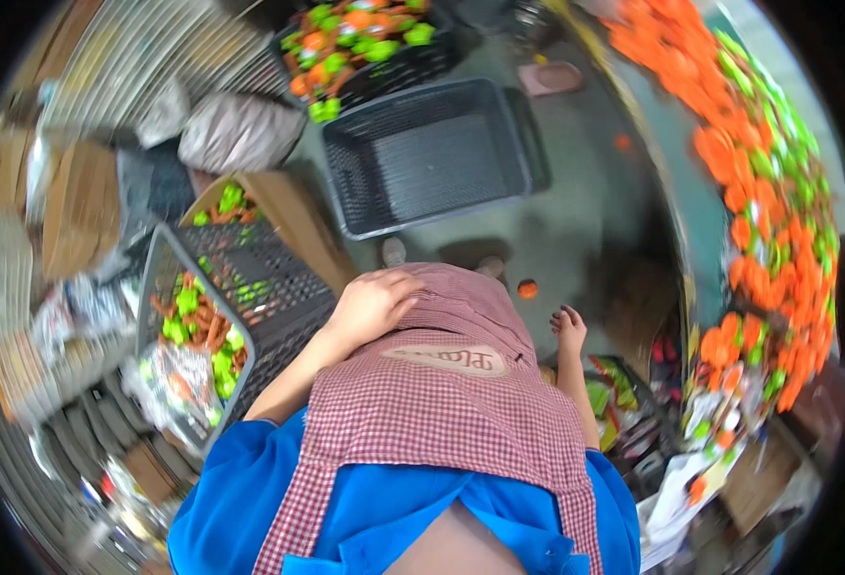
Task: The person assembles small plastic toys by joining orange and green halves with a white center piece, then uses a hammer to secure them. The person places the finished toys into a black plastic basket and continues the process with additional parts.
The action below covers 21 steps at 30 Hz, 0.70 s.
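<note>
My left hand (pixel 376 305) lies on the front of the red-checked apron (pixel 451 407), its fingers stretched out and holding nothing. Down by the right side of the apron hangs my right hand (pixel 568 328). Its fingers are loosely bent and apart, and nothing shows in them. On the floor ahead of my feet stands a dark grey plastic crate (pixel 432 158), its bare bottom visible. Close to my left forearm is a tilted grey crate (pixel 288 278) with orange-brown and bright green pieces in it.
A black crate (pixel 418 75) of orange and green pieces stands at the far end. Along the right runs a table (pixel 676 134) heaped with orange and green parts (pixel 767 220). A cardboard box (pixel 293 216), plastic bags (pixel 240 132) and stacked trays are at left. A small orange piece (pixel 528 288) and pink slipper (pixel 551 79) lie on the floor.
</note>
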### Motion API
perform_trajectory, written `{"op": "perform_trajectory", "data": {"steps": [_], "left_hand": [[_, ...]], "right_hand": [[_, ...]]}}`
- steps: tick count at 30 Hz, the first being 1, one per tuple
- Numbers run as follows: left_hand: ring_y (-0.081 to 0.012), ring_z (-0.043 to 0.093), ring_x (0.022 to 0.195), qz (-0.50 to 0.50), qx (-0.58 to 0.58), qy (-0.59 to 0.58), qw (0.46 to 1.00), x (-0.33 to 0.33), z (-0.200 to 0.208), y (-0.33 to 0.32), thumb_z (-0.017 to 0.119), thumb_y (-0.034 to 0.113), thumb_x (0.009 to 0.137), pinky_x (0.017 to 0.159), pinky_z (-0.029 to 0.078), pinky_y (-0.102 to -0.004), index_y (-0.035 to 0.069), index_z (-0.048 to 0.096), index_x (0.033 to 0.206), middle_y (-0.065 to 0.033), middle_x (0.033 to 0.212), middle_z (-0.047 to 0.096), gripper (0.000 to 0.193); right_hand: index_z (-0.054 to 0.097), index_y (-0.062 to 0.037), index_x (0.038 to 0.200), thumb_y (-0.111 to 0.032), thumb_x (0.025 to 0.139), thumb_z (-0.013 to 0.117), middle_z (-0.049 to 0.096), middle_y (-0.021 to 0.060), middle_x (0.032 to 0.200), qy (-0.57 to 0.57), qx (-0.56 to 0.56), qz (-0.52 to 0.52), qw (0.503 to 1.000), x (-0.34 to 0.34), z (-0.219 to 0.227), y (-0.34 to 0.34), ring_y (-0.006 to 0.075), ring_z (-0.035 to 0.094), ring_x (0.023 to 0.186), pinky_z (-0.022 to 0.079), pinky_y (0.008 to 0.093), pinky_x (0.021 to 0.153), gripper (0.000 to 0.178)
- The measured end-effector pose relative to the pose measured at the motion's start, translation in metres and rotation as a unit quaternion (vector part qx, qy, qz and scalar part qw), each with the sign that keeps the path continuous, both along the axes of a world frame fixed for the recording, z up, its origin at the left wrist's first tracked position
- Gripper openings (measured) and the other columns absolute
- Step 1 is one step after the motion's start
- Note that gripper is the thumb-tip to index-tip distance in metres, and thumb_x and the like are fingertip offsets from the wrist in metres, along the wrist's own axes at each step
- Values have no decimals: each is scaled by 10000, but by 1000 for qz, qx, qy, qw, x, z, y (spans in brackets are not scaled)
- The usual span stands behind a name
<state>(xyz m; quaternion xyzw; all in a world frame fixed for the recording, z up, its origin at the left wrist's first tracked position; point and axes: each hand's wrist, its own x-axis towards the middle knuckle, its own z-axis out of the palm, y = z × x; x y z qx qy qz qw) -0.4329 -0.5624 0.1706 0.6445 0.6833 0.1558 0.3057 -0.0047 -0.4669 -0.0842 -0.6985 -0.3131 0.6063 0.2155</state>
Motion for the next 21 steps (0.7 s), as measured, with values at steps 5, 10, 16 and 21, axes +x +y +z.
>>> {"op": "perform_trajectory", "data": {"steps": [5,10,16,21], "left_hand": [[-303,645,954,-126,-41,11,991,54,-4,58,651,175,850,826,522,-401,89,669,1078,-84,1043,679,245],[-277,640,946,-223,-68,60,970,86,-5,102,647,199,849,823,512,-392,110,663,1095,-60,1025,667,263],[-278,635,951,-397,-110,128,902,138,2,171,644,188,859,826,507,-380,88,664,1093,-64,1026,666,256],[-281,642,933,-589,-103,156,787,216,-39,236,653,203,843,836,509,-391,100,667,1098,-74,1016,670,276]], "right_hand": [[595,-13,1215,-133,926,543,680,127,900,-41,-77,-222,971,97,-34,-89,198,656,680,503,294,542,317],[589,-17,1217,-113,909,540,678,132,895,-48,-131,-361,922,122,-37,-164,201,656,676,484,281,514,326],[606,8,1212,-127,931,549,689,120,923,-15,-154,-448,881,66,-39,-190,167,667,725,500,269,579,317],[600,-28,1256,-124,870,603,688,143,1045,-286,-150,-331,886,14,-97,-254,339,660,903,522,402,862,397]]}}
